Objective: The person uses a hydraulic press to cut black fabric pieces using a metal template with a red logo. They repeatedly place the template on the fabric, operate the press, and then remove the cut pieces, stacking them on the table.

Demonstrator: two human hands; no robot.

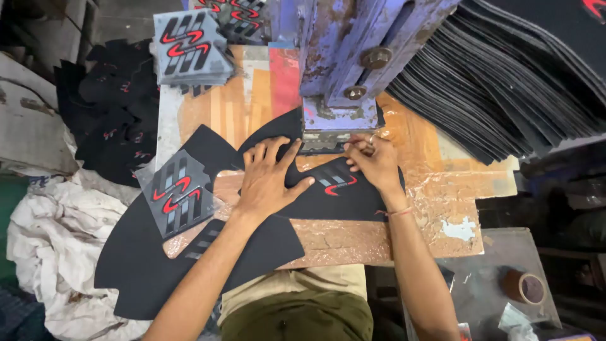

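1. a black printed sheet [344,189], marked with red and grey stripes, is laid flat near the middle of the worn wooden workbench [435,208], just under the foot of the blue press [341,82].
2. the left hand [268,180] is spread flat, fingers open, and pressed on the sheet's left part; nothing is gripped by it.
3. the right hand [374,163] is curled at the sheet's far edge, beside the press foot; its fingertips seem pinched on that edge or on a small part there, but which cannot be told.
4. the sheet is judged thin, light and floppy, likely foam or rubber with a slightly grippy face; it is best held flat by the palm and pulled by its edges, away from the press foot.
5. a cut printed piece [178,197] is seen at the bench's left edge, on larger black sheets [145,265].
6. a stack of printed pieces [189,47] is kept at the far left corner, a fanned pile of black sheets [505,95] at the far right.
7. a tape roll [524,287] is seen below the bench's near right corner.
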